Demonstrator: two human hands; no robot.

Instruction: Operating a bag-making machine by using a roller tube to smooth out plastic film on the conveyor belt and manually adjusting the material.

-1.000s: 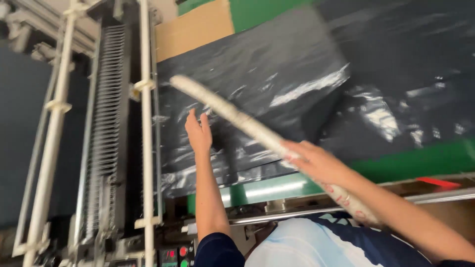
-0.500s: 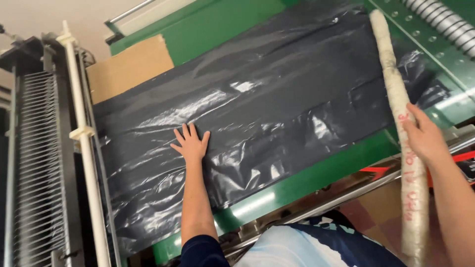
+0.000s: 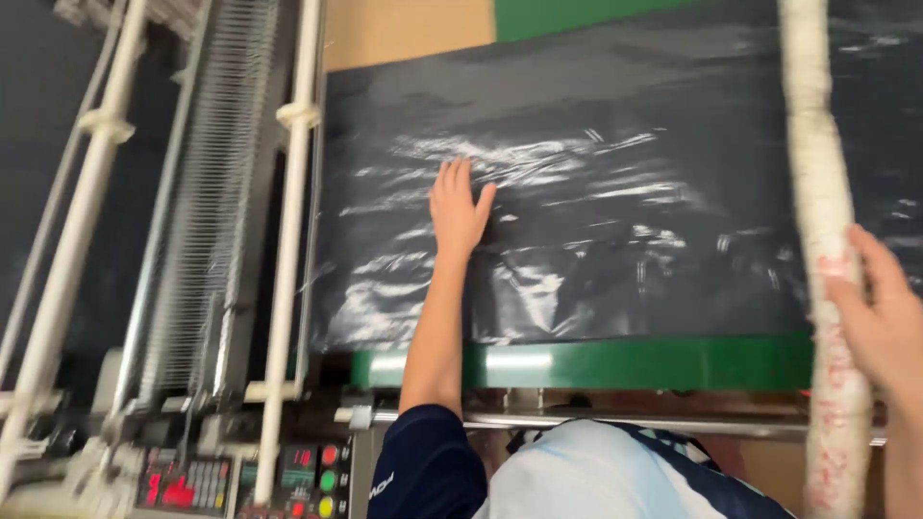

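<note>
Head view, contents listed left to right.

White metal frame rails (image 3: 288,240): upright bars at far left, flanking a rack of thin grey wires (image 3: 197,211).

Control panel (image 3: 240,476): bottom left, dark face with red lit digits and round buttons in red, green and yellow, stacked one above the other.

Brown cardboard panel (image 3: 404,29): top, flat, tan, its lower edge covered by the sheet.

Black plastic sheet (image 3: 625,173): glossy, wrinkled, spread flat over the green tabletop (image 3: 654,363), whose front edge shows as a green strip below the sheet; more green shows at the top.

Left hand (image 3: 458,207): laid palm down on the sheet's left half, fingers spread, touching the plastic, clasping nothing. The forearm runs down to a dark blue sleeve (image 3: 428,466).

Steel bar (image 3: 577,423): horizontal, just under the green edge.

White and blue garment (image 3: 615,476): bottom centre, belonging to the person.

Long white roll (image 3: 817,192): paper-wrapped tube with faint red marks low down, standing near upright over the sheet's right part and running past the tabletop's front edge.

Right hand (image 3: 880,322): at the right border, fingers resting against the roll's right side; how far the grip closes around it cannot be told.
</note>
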